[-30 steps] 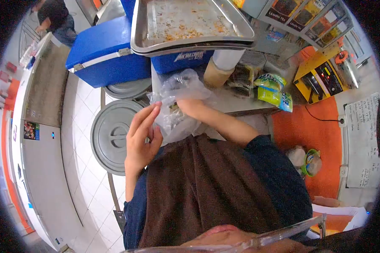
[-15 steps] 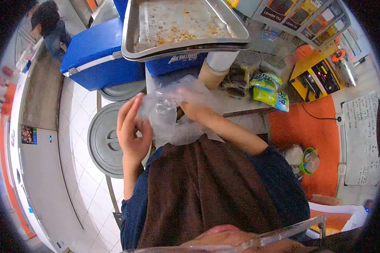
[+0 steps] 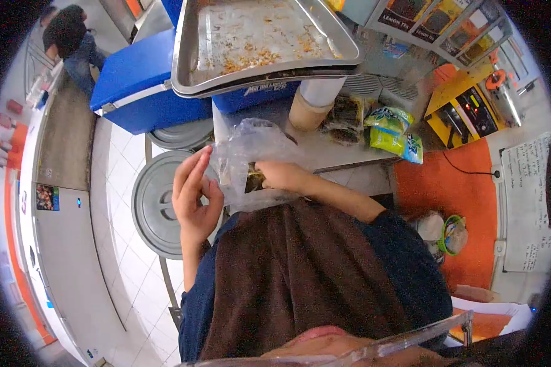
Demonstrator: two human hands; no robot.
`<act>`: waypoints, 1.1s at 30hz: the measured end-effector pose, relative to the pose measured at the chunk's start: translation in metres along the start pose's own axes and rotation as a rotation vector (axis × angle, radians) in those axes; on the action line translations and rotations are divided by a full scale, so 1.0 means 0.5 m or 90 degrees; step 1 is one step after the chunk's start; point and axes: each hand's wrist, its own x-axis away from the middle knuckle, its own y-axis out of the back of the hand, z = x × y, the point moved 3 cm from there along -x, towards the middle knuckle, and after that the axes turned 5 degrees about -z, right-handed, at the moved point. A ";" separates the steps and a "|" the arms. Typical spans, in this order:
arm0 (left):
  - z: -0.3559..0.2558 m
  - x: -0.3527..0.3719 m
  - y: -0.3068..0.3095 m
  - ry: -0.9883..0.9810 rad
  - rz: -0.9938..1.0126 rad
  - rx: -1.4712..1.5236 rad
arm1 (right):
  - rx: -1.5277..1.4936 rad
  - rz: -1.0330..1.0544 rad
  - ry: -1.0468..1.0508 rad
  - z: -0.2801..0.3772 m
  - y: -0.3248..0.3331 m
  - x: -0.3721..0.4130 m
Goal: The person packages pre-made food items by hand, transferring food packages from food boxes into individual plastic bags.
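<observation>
A clear plastic bag [image 3: 257, 142] puffs out in front of my apron, between my two hands. My right hand [image 3: 283, 176] is at the bag with its fingers curled on a small dark packet [image 3: 254, 179] with yellowish parts, seen against the plastic. At the left edge of the bag, my left hand [image 3: 196, 194] is raised with its fingers stretched and the thumb apart from them, fingertips right at the plastic.
Ahead, a crumb-strewn metal tray [image 3: 260, 37] rests above a blue cooler. On the counter are a roll-shaped container [image 3: 309, 113], dark packs [image 3: 347, 116] and green packets [image 3: 393, 131]. A lidded grey bin [image 3: 159, 205] stands left; a person [image 3: 73, 43] is farther back.
My right hand has moved down and slightly left, and the dark packet under its fingers shows more. The bag has shifted and opened out; my left hand stays nearly in place.
</observation>
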 end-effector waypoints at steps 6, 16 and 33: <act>0.010 0.005 0.023 0.027 -0.024 -0.048 | 0.112 0.044 -0.139 0.061 0.043 0.023; 0.037 -0.004 0.016 -0.019 -0.036 -0.101 | -0.552 -0.315 0.116 0.031 0.366 0.211; -0.026 -0.044 0.016 0.021 0.095 0.568 | 0.253 -0.557 -0.308 -0.305 0.310 0.196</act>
